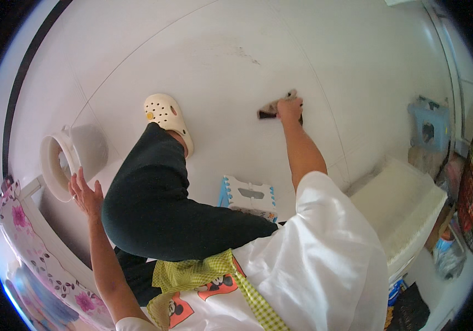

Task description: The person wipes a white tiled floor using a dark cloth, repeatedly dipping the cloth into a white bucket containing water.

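My right hand (pixel 290 108) is closed around a crumpled beige-and-black rag (pixel 270 108) and presses it against the pale tiled floor (pixel 220 83). That arm reaches out ahead of my body. Over on the left, my left hand (pixel 86 194) has its fingers spread and holds nothing. It is beside the rim of a white bucket (pixel 90 146); whether the fingertips touch the rim I cannot tell. Something pale shows inside the bucket's mouth. Dark smudges (pixel 242 52) mark the floor beyond the rag.
A cream clog (pixel 165 113) is on my foot, between the bucket and the rag. Close to my knees stands a white-and-blue step stool (pixel 252 194). A white box (pixel 393 204) and a light-blue basket (pixel 434 124) are on the right. Flowered cloth (pixel 32 243) covers furniture at left.
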The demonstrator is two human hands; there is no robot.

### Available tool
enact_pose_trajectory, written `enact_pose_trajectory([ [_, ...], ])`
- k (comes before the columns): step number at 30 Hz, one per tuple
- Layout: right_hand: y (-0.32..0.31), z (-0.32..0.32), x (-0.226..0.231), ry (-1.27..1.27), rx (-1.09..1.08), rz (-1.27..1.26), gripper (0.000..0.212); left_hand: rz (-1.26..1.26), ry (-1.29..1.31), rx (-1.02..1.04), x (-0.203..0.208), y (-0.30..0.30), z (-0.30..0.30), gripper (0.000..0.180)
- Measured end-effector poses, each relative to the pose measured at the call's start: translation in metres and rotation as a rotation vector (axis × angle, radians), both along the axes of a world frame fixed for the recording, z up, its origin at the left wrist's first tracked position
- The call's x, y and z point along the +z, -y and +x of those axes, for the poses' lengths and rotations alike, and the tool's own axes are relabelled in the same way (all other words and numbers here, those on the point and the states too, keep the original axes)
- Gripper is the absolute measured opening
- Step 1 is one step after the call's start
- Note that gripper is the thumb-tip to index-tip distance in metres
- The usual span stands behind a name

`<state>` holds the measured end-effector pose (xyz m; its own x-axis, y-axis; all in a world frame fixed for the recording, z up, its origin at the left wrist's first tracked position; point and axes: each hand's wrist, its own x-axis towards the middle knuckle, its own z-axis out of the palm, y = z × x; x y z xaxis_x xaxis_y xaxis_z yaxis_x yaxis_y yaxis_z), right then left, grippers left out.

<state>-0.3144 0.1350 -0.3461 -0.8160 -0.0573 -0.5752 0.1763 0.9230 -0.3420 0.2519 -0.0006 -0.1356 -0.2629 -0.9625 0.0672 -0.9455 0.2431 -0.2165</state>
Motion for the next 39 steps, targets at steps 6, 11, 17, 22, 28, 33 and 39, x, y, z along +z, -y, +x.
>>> enact_pose_trajectory([
  [6, 0.096, -0.047, 0.017, -0.008, 0.075, -0.163, 0.056, 0.068, 0.011, 0.101, 0.008, 0.002, 0.003, 0.068],
  [11, 0.022, -0.059, -0.018, -0.211, -0.036, -0.556, 0.063, 0.036, -0.043, 0.086, -0.007, 0.011, -0.001, 0.067],
  [17, -0.088, 0.067, 0.006, -0.193, 0.354, -0.29, 0.058, 0.015, -0.026, 0.115, -0.004, 0.006, 0.015, 0.066],
  [22, -0.045, 0.053, 0.007, -0.147, 0.57, -0.102, 0.055, 0.026, -0.013, 0.116, -0.004, 0.016, 0.008, 0.067],
  [28, 0.09, -0.025, 0.011, -0.223, 0.497, -0.121, 0.057, 0.132, 0.013, 0.264, 0.002, 0.038, -0.006, 0.072],
  [33, 0.114, -0.006, 0.049, -0.343, 0.351, -0.364, 0.057, 0.145, 0.019, 0.34, 0.004, 0.065, 0.006, 0.073],
  [39, 0.142, 0.094, 0.067, -0.452, 0.959, -0.757, 0.042, 0.244, 0.065, 0.353, -0.007, 0.098, 0.02, 0.064],
])
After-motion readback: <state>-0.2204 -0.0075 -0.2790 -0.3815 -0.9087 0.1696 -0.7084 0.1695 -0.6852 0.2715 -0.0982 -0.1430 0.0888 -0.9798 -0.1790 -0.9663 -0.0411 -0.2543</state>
